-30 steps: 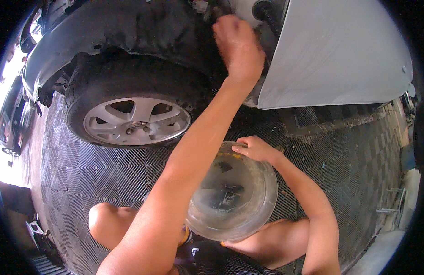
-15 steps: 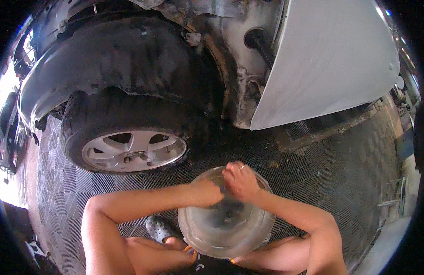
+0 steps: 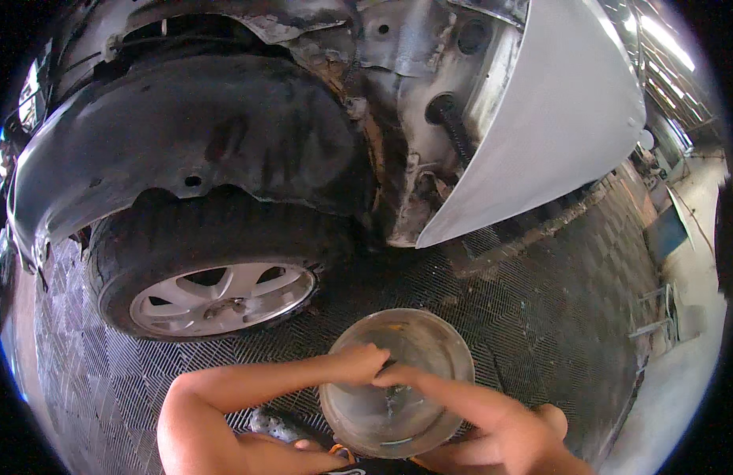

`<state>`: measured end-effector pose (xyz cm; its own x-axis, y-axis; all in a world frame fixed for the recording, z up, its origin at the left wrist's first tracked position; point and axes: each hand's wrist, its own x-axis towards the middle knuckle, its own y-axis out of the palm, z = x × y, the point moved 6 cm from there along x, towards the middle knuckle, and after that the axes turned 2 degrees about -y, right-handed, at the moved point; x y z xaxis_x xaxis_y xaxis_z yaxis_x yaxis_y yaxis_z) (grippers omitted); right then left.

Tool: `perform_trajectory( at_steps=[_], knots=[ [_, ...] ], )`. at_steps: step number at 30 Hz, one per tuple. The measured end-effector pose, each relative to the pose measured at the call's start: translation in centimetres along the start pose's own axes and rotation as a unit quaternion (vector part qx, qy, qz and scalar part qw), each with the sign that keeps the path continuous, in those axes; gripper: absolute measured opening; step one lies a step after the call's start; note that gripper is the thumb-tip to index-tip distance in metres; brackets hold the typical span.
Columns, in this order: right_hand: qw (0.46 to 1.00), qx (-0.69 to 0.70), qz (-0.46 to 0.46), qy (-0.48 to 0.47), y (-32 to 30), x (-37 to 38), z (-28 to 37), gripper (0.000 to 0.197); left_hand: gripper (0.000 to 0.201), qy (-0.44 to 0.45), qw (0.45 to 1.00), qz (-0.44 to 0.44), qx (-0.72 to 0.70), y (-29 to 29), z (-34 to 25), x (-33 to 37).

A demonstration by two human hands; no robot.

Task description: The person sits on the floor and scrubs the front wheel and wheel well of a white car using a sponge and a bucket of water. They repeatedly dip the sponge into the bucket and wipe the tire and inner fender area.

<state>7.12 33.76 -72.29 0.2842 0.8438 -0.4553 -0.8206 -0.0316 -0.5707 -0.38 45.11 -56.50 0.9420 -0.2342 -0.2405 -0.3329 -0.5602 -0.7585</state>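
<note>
A round, pale, see-through basin [image 3: 458,348] stands in front of me between my knees, with greyish, murky contents. Over its middle, my left hand [image 3: 357,365] comes in from the left with its fingers curled closed. My right hand [image 3: 399,377] meets it from the right, also closed. Between the two hands a small dark piece [image 3: 388,365] shows; the fingers cover most of it, so its kind cannot be made out.
Ahead on the left is a car wheel [image 3: 224,297] with a silver rim, below a black wheel-arch liner [image 3: 224,134]. A light grey car panel [image 3: 548,119] juts out at the right. Ridged dark floor mats [image 3: 540,332] lie underneath. A metal stand [image 3: 655,313] is at the far right.
My hands have come down from near the basin's far rim to over its middle, still close together. The view has shifted, showing more of the car body and the right side.
</note>
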Motion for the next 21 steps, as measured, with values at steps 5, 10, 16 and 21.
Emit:
perform_trajectory(
  at_steps=[5,10,16,21],
  knots=[
    [0.982,0.003,-0.108,-0.155,-15.4,-2.9,12.9,0.031,0.032,0.069,0.916,-0.365,-0.149,-12.1,-4.1,-3.2],
    [0.943,0.001,-0.255,-0.214,-25.2,-5.2,17.6,0.022,0.026,0.049,0.968,-0.248,-0.001,-18.7,-8.5,-3.3],
    [0.984,-0.107,0.047,-0.134,-19.3,1.4,16.3,0.064,0.032,0.057,0.917,0.314,0.240,0.5,-5.5,4.7],
    [0.966,-0.185,0.149,-0.106,-17.0,2.4,15.8,0.080,0.016,-0.190,0.959,0.205,0.050,13.9,6.5,11.2]
  ],
)
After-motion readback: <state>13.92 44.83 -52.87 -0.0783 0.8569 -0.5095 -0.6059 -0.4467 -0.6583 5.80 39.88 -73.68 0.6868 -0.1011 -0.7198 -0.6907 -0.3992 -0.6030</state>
